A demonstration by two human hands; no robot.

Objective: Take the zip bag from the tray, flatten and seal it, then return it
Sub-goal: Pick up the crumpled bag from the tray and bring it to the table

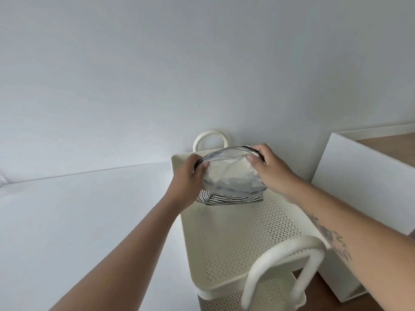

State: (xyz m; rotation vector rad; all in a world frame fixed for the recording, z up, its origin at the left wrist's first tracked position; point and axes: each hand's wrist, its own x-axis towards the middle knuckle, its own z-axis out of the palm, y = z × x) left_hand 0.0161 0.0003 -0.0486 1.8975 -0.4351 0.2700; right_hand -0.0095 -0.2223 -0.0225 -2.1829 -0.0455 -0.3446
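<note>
Clear crinkly plastic is the main thing here: the zip bag (231,170) is held up over the far end of the cream perforated tray (235,239), with something pale and bluish bunched in its lower half. It looks puffy, not flat at all.

Going left to right: there's a big white surface (looks like a bed) (78,221) filling the 9 o'clock side. Then the left hand (187,182), grip clamped on the bag's left end, thumb on the front of the plastic and fingers wrapped behind. Then the bag itself, long axis running side to side, 9 to 3 o'clock, so each hand has one end of it. The dark zip strip arcs along the top edge between the two hands. Under the bag, at its 6 o'clock, a black-and-white striped cloth (226,199) sits in the tray. Then the right hand (269,169), grip pinched on the right end near the zip, thumb in front. Further out at 3 o'clock, a white cabinet (363,187).

Both hands look about equally close to the bag, neither has the edge. The relation that matters I reckon: the bag hangs between the grips with the zip up top, and the open flat bed lies off toward 9 o'clock, left-hand side. So flattening probably means swinging it that way. Can't tell if the zip is open or shut yet.
</note>
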